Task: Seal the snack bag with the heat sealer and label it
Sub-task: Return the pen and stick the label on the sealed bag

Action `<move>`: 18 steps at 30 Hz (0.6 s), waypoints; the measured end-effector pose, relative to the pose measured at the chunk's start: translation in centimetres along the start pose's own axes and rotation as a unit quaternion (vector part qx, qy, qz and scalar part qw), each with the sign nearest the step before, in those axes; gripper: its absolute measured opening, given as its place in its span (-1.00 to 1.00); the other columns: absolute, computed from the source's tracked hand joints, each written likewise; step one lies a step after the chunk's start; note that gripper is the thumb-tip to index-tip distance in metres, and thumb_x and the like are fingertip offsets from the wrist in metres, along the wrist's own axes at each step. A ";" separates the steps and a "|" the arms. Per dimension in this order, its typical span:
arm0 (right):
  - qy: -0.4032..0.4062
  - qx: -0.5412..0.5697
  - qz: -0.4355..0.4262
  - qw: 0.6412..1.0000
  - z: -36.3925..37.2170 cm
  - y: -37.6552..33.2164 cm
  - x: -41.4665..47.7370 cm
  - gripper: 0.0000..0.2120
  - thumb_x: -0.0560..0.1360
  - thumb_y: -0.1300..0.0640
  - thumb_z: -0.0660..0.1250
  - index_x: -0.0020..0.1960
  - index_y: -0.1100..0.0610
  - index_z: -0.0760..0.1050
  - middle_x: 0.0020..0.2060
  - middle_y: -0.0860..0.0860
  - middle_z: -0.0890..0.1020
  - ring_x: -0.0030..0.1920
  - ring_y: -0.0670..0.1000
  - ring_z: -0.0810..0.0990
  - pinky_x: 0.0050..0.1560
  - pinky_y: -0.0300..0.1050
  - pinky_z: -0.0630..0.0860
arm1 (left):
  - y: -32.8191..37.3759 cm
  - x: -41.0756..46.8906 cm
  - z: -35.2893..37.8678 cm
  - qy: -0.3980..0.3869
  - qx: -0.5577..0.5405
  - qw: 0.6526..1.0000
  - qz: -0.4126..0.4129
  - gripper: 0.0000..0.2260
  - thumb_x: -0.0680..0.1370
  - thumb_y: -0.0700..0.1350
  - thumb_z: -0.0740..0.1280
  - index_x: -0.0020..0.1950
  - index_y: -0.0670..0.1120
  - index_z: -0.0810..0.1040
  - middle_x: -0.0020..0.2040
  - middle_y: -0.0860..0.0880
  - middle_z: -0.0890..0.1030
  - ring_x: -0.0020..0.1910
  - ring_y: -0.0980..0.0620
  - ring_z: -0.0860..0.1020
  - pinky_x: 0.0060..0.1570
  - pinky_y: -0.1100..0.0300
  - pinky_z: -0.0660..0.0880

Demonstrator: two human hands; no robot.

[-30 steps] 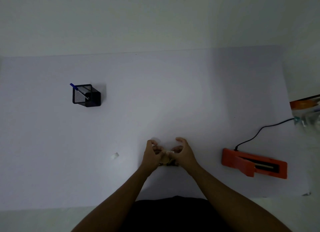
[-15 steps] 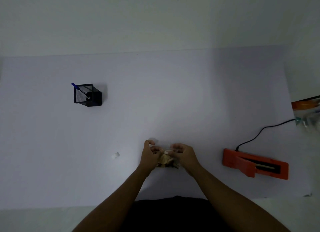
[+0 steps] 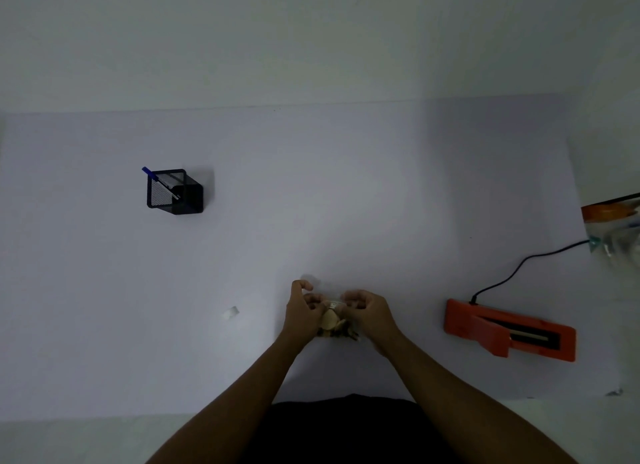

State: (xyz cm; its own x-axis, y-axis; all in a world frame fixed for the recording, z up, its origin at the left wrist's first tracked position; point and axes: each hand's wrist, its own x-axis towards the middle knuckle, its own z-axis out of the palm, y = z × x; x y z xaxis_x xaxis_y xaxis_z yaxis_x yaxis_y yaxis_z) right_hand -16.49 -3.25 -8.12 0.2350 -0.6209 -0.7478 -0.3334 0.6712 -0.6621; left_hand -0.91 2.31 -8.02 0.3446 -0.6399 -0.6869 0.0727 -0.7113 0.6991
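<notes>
- Gripping snack bag point(image 3: 333, 320) between left hand point(image 3: 304, 313) and right hand point(image 3: 370, 313), fingers curled round it.
- Well left of heat sealer point(image 3: 509, 330); its long axis left-right; nearer right hand.

Dim room, pale bench against plain wall.
Bench point(image 3: 311, 186) covered in a flat lilac-white sheet, brightest near its middle, shaded toward the right side; far edge meets a bare off-white wall point(image 3: 311, 41) with a faint greenish cast; a paler strip runs along the near edge.
</notes>
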 end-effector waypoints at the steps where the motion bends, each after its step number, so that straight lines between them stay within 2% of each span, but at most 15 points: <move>1: -0.003 0.000 0.000 1.000 0.0 0.0 0.1 -0.79 0.37 0.23 0.56 -0.01 0.14 0.64 -0.12 0.05 0.71 -0.17 -0.04 0.70 -0.19 -0.21 0.62 | 0.0 0.0 -0.1 0.002 -0.002 1.000 0.000 -0.68 0.51 -0.31 0.36 0.13 -0.07 0.32 -0.08 -0.18 0.64 -0.10 -0.13 0.65 -0.18 0.08 0.65; 5: -0.005 0.008 0.003 1.000 0.1 -0.2 0.2 -0.83 0.44 0.27 0.49 0.03 0.20 0.62 -0.11 0.08 0.71 -0.19 -0.08 0.69 -0.19 -0.24 0.62 | 0.3 0.2 -0.5 0.006 -0.015 1.000 -0.007 -0.68 0.51 -0.30 0.37 0.13 -0.06 0.31 -0.07 -0.16 0.65 -0.11 -0.09 0.64 -0.19 0.12 0.65; 7: 0.009 0.025 0.009 1.000 0.3 -0.1 0.2 -0.88 0.51 0.25 0.42 0.02 0.26 0.63 -0.18 0.09 0.70 -0.27 -0.08 0.67 -0.27 -0.26 0.57 | 0.5 0.3 -0.7 0.005 -0.023 1.000 -0.013 -0.68 0.51 -0.29 0.38 0.12 -0.06 0.31 -0.07 -0.16 0.64 -0.13 -0.05 0.63 -0.25 0.18 0.62; 9: 0.037 0.035 0.004 0.999 0.7 0.0 0.0 -0.84 0.55 0.18 0.38 -0.03 0.28 0.64 -0.29 0.08 0.65 -0.33 0.00 0.57 -0.35 -0.20 0.49 | 0.6 0.2 -0.8 0.006 -0.025 1.000 -0.013 -0.68 0.51 -0.27 0.40 0.11 -0.06 0.32 -0.05 -0.18 0.64 -0.12 -0.06 0.63 -0.27 0.17 0.61; 11: 0.051 0.049 -0.004 0.997 1.1 -0.1 -0.2 -0.85 0.54 0.13 0.39 -0.02 0.22 0.63 -0.26 0.10 0.66 -0.30 0.03 0.57 -0.33 -0.14 0.51 | 0.7 0.0 -0.7 0.010 -0.026 1.000 -0.011 -0.68 0.50 -0.27 0.40 0.11 -0.07 0.32 -0.04 -0.20 0.64 -0.10 -0.09 0.64 -0.25 0.13 0.62; 14: 0.039 0.033 -0.023 0.998 1.4 -0.5 -0.6 -0.79 0.47 0.13 0.48 0.07 0.14 0.60 -0.13 0.10 0.70 -0.16 0.04 0.69 -0.19 -0.13 0.64 | 1.0 -0.2 -0.5 0.014 -0.018 1.000 -0.001 -0.66 0.49 -0.27 0.41 0.12 -0.05 0.32 -0.05 -0.19 0.64 -0.10 -0.12 0.65 -0.22 0.12 0.64; 18: 0.032 -0.016 -0.039 0.999 1.5 -0.6 -0.8 -0.89 0.44 0.20 0.48 -0.04 0.17 0.62 -0.17 0.17 0.71 -0.17 0.14 0.70 -0.22 -0.04 0.66 | 0.9 -0.9 -0.6 0.026 -0.006 1.000 0.003 -0.68 0.49 -0.29 0.37 0.10 -0.03 0.32 -0.07 -0.20 0.64 -0.12 -0.12 0.64 -0.20 0.04 0.63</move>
State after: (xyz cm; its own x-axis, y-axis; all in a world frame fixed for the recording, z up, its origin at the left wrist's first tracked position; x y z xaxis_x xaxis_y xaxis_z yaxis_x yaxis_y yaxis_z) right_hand -15.09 -2.59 -7.20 0.2036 -0.6952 -0.6894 -0.3457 0.6077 -0.7150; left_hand -0.58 2.40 -6.60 0.3941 -0.6282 -0.6709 0.0811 -0.7033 0.7062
